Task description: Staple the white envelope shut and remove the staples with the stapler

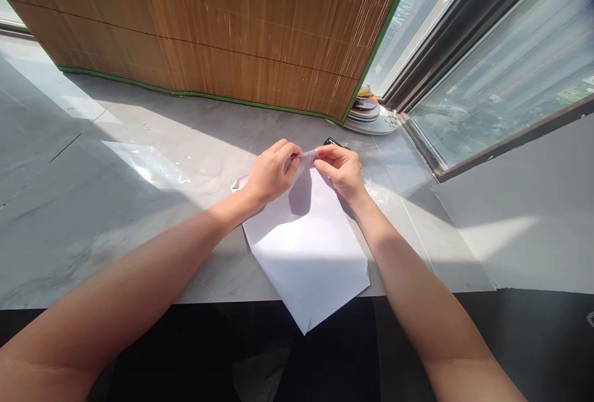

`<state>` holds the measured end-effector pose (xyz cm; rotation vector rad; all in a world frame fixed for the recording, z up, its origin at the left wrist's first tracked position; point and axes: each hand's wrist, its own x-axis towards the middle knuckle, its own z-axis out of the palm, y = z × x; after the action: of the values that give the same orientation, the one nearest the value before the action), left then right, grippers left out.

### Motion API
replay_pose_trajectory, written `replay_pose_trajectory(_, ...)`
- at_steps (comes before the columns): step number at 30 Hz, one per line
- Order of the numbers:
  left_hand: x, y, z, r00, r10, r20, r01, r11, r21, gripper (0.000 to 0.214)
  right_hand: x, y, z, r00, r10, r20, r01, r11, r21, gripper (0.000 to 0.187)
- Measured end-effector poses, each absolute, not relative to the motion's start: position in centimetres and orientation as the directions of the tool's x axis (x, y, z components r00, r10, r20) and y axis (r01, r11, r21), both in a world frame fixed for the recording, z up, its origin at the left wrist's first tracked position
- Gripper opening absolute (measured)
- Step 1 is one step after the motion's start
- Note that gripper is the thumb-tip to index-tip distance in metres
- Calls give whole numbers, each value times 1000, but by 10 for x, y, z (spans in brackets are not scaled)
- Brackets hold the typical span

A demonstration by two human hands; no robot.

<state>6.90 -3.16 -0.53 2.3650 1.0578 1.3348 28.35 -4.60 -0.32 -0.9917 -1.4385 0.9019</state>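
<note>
A folded white sheet of paper (309,247) lies on the grey marble-patterned ledge, its near corner reaching past the front edge. At the far end of the paper, a short, narrow translucent strip (308,156) with fine marks stretches between my hands. My left hand (273,170) pinches the strip's left end between thumb and fingers. The right end is pinched by my right hand (340,170). Whether the strip touches the paper I cannot tell. Behind my right hand, a black object (333,141) is mostly hidden, and a bit of orange shows beside the hand.
A bamboo blind (208,25) with green edging hangs down to the ledge (116,229) at the back. A stack of plates (366,114) stands in the corner by the dark window frame (445,37). On the right rises a white wall (524,222).
</note>
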Motion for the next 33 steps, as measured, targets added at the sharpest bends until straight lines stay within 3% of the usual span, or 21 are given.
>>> replay_pose_trajectory(13,71,-33,-3,319,687,653,486,-710,509,10,279,-49,2,-55,932,358,166,362,-917,23)
replay_pose_trajectory(24,70,-31,-4,308,708,636,494,-690,529,11,274,-57,7,-50,808,587,472,537,-699,14)
replay_pose_trajectory(26,70,-32,-3,305,715,630,491,-684,539,11,275,-58,9,-88,806,585,493,546,-678,7)
replay_pose_trajectory(33,68,-34,1,285,731,620,479,-669,569,11,279,-55,9,-135,810,571,544,542,-641,9)
